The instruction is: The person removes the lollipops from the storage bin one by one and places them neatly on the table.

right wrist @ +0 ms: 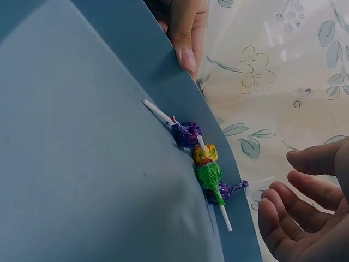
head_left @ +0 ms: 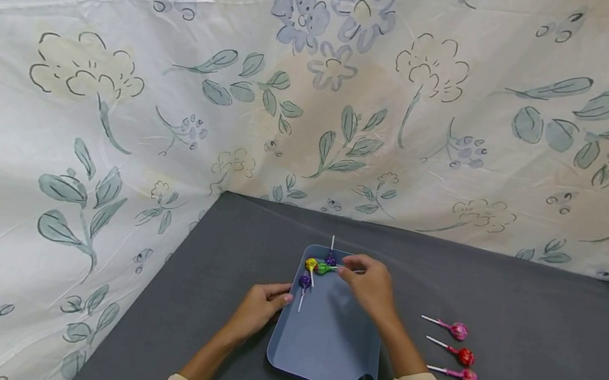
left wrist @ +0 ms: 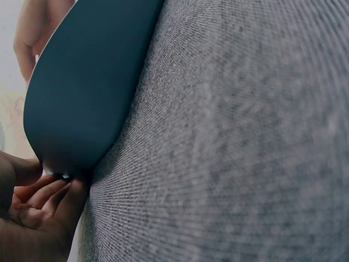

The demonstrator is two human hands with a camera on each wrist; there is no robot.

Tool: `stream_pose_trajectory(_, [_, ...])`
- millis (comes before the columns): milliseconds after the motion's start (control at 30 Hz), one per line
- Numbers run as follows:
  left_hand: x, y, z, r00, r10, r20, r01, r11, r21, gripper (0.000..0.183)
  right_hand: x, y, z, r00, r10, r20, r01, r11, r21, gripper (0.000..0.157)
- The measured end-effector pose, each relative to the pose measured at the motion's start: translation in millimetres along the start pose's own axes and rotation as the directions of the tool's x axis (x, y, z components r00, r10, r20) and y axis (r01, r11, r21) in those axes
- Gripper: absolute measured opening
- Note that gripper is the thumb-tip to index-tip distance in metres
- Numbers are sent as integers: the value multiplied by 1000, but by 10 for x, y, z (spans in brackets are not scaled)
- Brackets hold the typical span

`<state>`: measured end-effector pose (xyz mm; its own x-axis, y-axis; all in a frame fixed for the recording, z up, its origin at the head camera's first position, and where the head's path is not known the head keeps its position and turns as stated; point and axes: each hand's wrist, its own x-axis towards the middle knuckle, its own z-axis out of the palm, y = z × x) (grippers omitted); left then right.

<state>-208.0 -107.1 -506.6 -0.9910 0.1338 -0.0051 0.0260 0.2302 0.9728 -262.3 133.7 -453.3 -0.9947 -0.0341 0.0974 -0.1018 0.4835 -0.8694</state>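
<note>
A blue-grey tray (head_left: 328, 335) lies on the dark cloth. My left hand (head_left: 257, 308) grips its left rim, thumb on top and fingers below, as the left wrist view also shows. Inside the tray's far left corner, lollipops lie close together: a yellow one (head_left: 311, 264), a green one (head_left: 323, 269), a purple one (head_left: 305, 281) and another purple one (head_left: 331, 260) whose stick reaches over the far rim. By the green lollipop's stick hovers my right hand (head_left: 372, 289). In the right wrist view, its loosely bent fingers (right wrist: 278, 224) hold nothing and stand apart from the lollipops.
Right of the tray, several pink and red lollipops, among them a red one (head_left: 465, 357) and a pink one (head_left: 459, 331), lie in a column with sticks pointing left. A floral curtain (head_left: 316, 118) hangs behind and left of the dark-clothed table (head_left: 565, 368).
</note>
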Motion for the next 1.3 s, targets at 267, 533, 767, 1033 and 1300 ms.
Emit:
stream_pose_trajectory(267, [2,-2,-7,1000,7,8,-7,1000,-11,38,78,7,122,1000,5,12,-5,1000,0,27])
stream_pose_trajectory(533, [16,-19,-8,1000,2,4,-2,1000,-10,38,159,23,222,1000,-10,25,11,999,-41,29])
stream_pose_trajectory(767, [27,-32,-10,1000,7,12,-7,1000,-10,38,194,43,308,999,-16,29,18,997,-74,30])
stream_pose_trajectory(1033, [18,-33,-16,1000,-1,9,2,1000,-19,38,237,55,377,999,-9,50,13,998,-67,32])
stream_pose_trajectory(1300, [11,5,-9,1000,3,24,-2,999,-40,38,271,72,404,998,-15,59,19,997,-71,32])
